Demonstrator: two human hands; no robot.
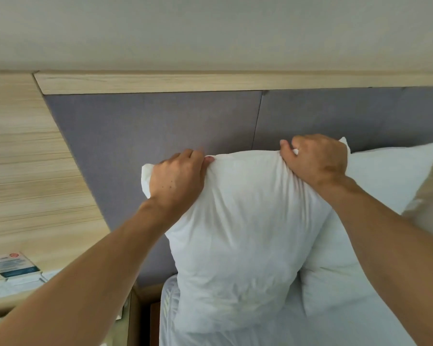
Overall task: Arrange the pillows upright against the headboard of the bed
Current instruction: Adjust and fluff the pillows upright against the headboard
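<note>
A white pillow [245, 231] stands upright on the bed, close in front of the grey padded headboard [148, 131]. My left hand [178, 178] grips its top left corner. My right hand [315, 158] grips its top right corner. To the right, a second white pillow [385, 178] leans against the headboard, partly hidden behind the first one and my right arm. Whether the held pillow touches the headboard cannot be told.
The white sheet of the bed [310, 330] lies below the pillows. A wooden wall panel [23, 171] and a bedside shelf with printed cards [13, 265] are at the left. A wooden ledge [210, 82] tops the headboard.
</note>
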